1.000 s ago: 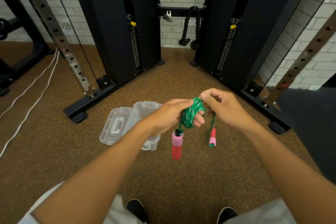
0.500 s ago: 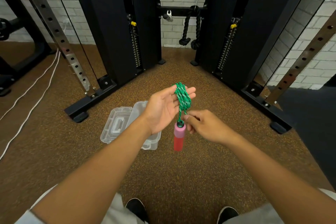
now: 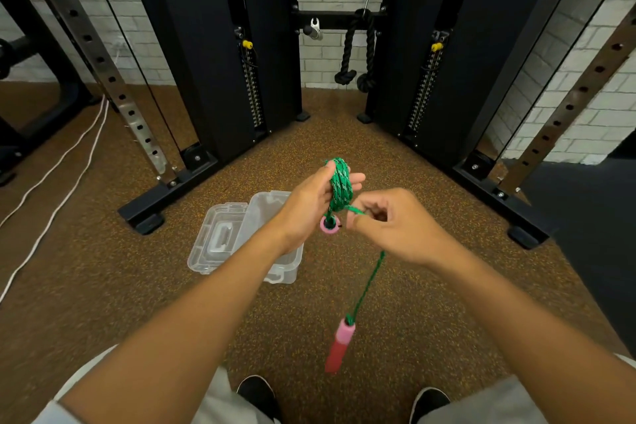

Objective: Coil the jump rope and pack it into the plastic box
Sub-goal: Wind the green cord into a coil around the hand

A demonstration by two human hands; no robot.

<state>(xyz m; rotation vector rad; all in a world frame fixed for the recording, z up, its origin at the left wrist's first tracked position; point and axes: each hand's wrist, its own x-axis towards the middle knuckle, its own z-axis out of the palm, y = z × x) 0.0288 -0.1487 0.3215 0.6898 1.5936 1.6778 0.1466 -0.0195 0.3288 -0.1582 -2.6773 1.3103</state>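
Note:
The green jump rope (image 3: 340, 184) is wound in loops around the fingers of my left hand (image 3: 311, 203), which is held upright at chest height. One pink and red handle (image 3: 329, 224) hangs just under that hand, seen end-on. My right hand (image 3: 392, 222) pinches the free strand beside the coil. From it the strand runs down to the second handle (image 3: 339, 344), which dangles above the floor. The clear plastic box (image 3: 275, 241) stands open on the floor below my left forearm, partly hidden by it.
The box's clear lid (image 3: 220, 237) lies on the floor to its left. Black cable-machine columns (image 3: 206, 55) and their base feet (image 3: 148, 217) stand behind and on both sides. White cords (image 3: 58, 179) run across the brown floor at left. My shoes (image 3: 258, 396) show at the bottom.
My right hand has moved right and taken the free strand. The second handle has dropped on a longer strand and now hangs low near my feet. The left hand stays up with the coil.

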